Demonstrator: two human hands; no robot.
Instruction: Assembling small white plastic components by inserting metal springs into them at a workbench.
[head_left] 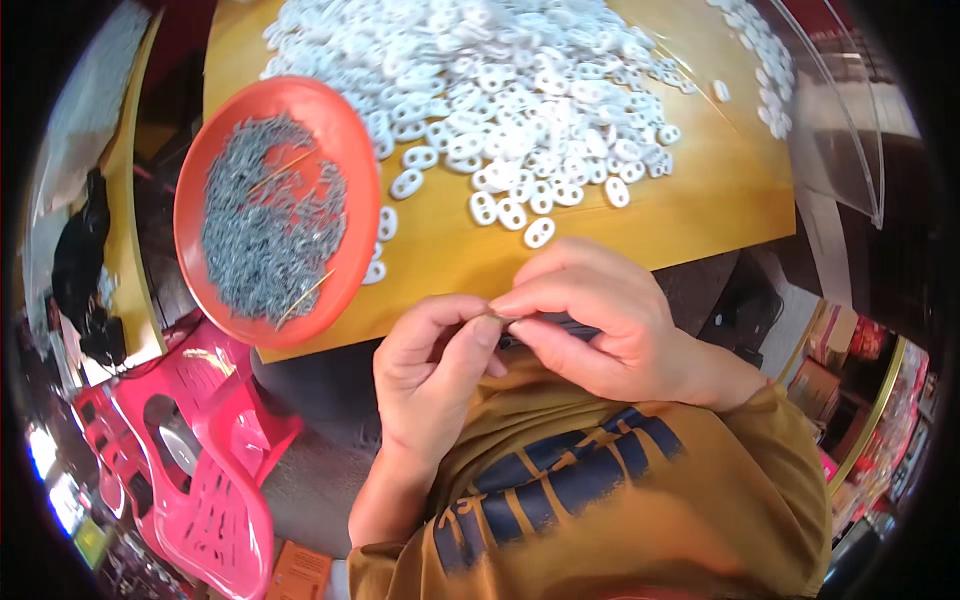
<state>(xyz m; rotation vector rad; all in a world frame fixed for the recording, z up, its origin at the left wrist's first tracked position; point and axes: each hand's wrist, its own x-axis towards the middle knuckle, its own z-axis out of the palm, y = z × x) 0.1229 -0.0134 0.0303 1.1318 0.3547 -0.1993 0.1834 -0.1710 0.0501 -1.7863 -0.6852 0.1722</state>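
1. At the far left, below the tabletop edge, stand pink plastic chairs (215, 470) with slotted backs, stacked close together on the floor.
2. An orange-red round dish (355, 150) rests on the left part of the wooden tabletop (700, 200), its lower rim reaching the near edge. It holds a heap of small grey metal pieces (265, 225), with a couple of thin straw-coloured sticks lying across them.
3. The left hand (435, 375) is just in front of the tabletop's near edge, above the lap. Its thumb and forefinger are pinched together at the tips, which meet those of the other hand.
4. Between the two sets of fingertips sits a tiny dark piece (497, 316), too small to tell what it is. Both hands grip it.
5. A wide pile of white oval two-holed plastic parts (520, 90) covers the middle and far side of the tabletop, with loose ones trailing toward the near edge, just beyond the hands.
6. The right hand (600, 320) is curled, fingers bent inward and pinching that same tiny piece from the right; a dark flat thing shows under its fingers, unclear.
7. At the far right, a clear curved plastic sheet (840, 120) stands over the tabletop's corner.
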